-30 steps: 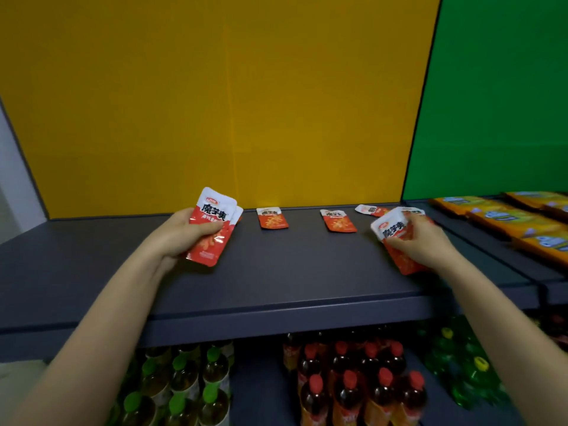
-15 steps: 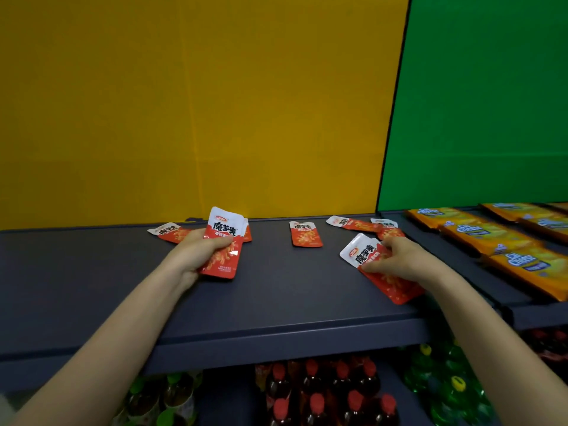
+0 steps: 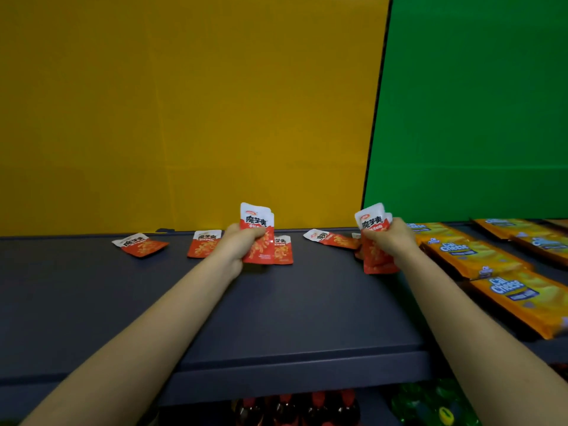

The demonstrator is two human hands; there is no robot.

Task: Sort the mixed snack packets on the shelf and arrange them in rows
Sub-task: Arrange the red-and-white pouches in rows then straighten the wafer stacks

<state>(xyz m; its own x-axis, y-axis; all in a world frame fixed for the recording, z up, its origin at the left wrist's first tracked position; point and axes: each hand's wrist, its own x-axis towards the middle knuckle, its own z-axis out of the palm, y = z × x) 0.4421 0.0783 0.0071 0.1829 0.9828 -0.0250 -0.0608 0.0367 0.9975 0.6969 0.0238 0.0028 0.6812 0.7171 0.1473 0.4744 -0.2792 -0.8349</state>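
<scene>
Progress looks partial: your left hand [image 3: 237, 245] grips one red bundle [image 3: 257, 230] and your right hand [image 3: 389, 240] a second bundle [image 3: 373, 226] above the shelf [image 3: 292, 309], while loose red packets [image 3: 140, 245] lie scattered along its back, no rows laid yet.

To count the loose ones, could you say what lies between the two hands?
Head view: a flat red packet beside the left hand and a skewed red packet nearer the right hand.

Yellow wall [image 3: 184, 103], green wall [image 3: 476, 103], red-capped bottles [image 3: 318, 408].
</scene>
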